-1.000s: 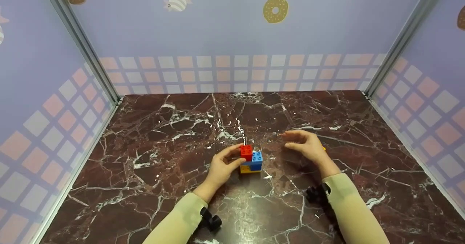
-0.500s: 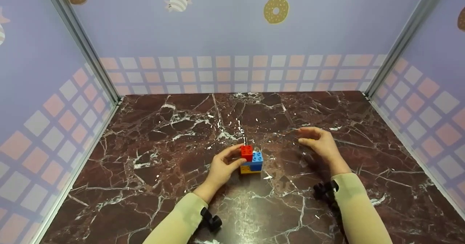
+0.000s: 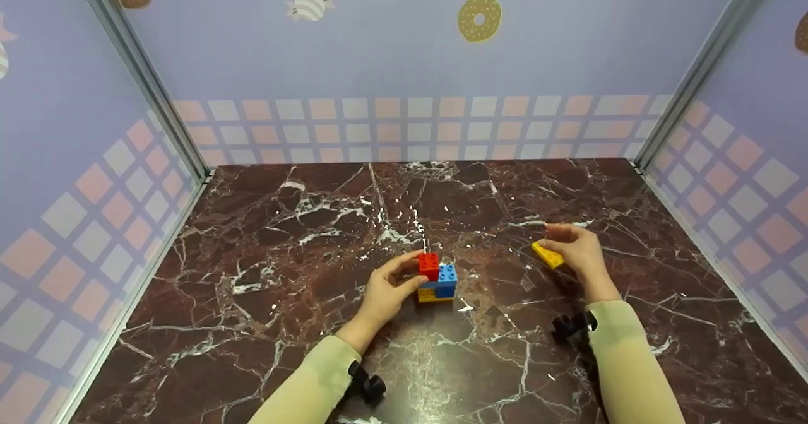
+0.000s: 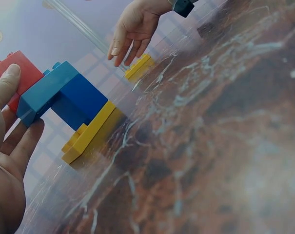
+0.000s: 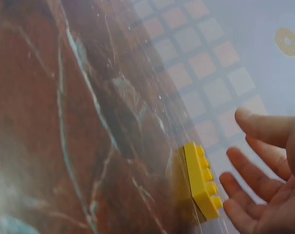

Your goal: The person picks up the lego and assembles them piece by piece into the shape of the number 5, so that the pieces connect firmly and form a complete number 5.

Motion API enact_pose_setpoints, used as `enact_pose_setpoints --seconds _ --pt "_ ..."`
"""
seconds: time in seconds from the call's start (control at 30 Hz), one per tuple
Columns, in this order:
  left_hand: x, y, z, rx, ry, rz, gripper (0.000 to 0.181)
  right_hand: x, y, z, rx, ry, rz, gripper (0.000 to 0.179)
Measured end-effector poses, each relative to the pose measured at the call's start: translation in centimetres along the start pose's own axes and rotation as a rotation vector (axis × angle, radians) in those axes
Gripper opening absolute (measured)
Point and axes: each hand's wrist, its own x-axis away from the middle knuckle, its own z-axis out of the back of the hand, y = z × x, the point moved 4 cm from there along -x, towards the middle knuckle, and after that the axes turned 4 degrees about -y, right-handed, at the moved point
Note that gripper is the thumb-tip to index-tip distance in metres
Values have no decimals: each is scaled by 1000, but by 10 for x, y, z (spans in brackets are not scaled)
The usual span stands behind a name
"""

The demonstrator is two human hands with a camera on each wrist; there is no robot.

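Observation:
My left hand (image 3: 384, 293) pinches the red brick (image 3: 428, 267) between thumb and fingers. That brick tops a small stack standing on the table. Under it lies a light blue brick (image 4: 49, 87), which overhangs a dark blue brick (image 4: 83, 100). A flat yellow brick (image 4: 91, 134) forms the base. Off to the right, my right hand (image 3: 581, 253) hovers over a loose yellow brick (image 3: 546, 255), its fingers relaxed and holding nothing. In the right wrist view this yellow brick (image 5: 202, 183) lies studs up, close to the fingertips but apart from the thumb.
The dark red marbled table (image 3: 303, 235) is veined with white. Purple panels (image 3: 391, 45) with a printed tile pattern enclose its back and both sides. Black wrist cameras (image 3: 367, 383) are strapped at both sleeves.
My right hand has moved rightward, away from the stack, bringing the loose yellow brick into fuller view beside it. My left hand keeps its hold on the red brick, unmoved.

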Motion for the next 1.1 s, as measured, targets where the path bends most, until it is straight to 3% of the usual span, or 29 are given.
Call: enact_pose_setpoints --seconds 0.27,0.57,0.83,1.1 --pt "0 0 0 1 1 -6 49 2 6 -1 66 -35 -129 60" --pt "0 0 0 5 -3 6 52 3 8 -2 233 -68 -202 64" --pt "-2 -1 0 16 -1 -16 50 1 9 -1 352 -56 -161 55" --pt "0 0 0 23 0 -7 49 2 2 -10 288 -67 -113 51"
